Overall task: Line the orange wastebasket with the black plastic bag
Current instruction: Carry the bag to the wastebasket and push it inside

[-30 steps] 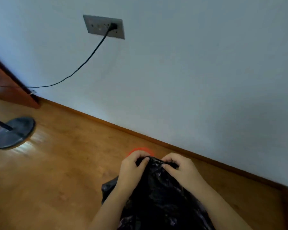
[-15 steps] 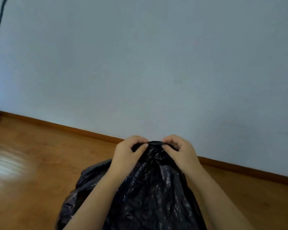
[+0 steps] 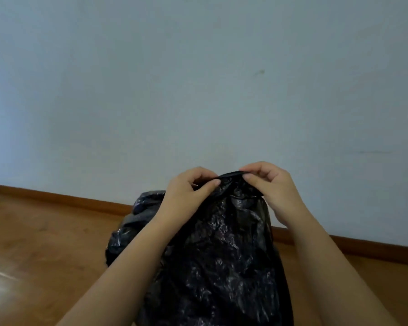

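Observation:
A crinkled black plastic bag [image 3: 222, 250] hangs in front of me, filling the lower middle of the view. My left hand [image 3: 186, 196] pinches its top edge between thumb and fingers. My right hand [image 3: 269, 184] pinches the same edge just to the right, the two hands a short gap apart. The bag's top edge runs between them as a thin dark fold. The orange wastebasket is hidden; I see none of it.
A plain pale wall [image 3: 198, 78] fills the upper view. A wooden skirting board [image 3: 57, 197] runs along its foot. Glossy wooden floor [image 3: 33, 243] spreads left and right of the bag.
Both hands have lifted the bag's top edge higher and slightly apart. The view swung right, so the socket, cable, lamp base and the orange rim have left the frame.

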Demonstrator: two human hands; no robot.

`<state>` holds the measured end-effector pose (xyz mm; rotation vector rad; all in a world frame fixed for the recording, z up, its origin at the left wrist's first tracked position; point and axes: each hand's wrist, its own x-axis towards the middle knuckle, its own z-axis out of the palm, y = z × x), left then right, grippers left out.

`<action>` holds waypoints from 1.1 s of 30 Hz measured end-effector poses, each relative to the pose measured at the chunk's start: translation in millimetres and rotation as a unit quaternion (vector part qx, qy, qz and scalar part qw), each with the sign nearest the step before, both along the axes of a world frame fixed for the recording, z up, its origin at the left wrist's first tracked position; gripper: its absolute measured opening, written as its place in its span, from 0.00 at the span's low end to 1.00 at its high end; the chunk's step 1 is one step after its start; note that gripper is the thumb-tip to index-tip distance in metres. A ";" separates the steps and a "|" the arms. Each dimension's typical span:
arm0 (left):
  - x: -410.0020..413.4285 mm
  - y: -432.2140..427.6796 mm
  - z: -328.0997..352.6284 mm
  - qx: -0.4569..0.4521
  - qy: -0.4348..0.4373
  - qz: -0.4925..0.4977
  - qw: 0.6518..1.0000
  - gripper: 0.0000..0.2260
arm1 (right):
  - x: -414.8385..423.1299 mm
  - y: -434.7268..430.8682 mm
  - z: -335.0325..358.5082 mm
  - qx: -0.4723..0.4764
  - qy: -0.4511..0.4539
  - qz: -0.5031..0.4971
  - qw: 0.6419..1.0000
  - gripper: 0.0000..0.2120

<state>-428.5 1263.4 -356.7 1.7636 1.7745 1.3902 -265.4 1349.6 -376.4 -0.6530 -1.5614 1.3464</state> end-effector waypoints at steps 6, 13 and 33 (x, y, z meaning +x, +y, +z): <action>6.9 -12.5 -47.2 -0.048 0.142 -0.025 0.988 0.08 | 35.8 2.8 -36.4 0.009 -0.057 -0.010 0.998 0.14; -3.2 -18.4 -85.9 -0.084 0.342 -0.060 0.934 0.21 | 63.6 14.4 -57.9 0.014 -0.104 -0.055 0.993 0.11; -22.5 -40.8 -141.5 -0.073 0.286 0.050 0.954 0.05 | 74.2 -1.3 -91.4 0.149 -0.438 -0.003 0.886 0.25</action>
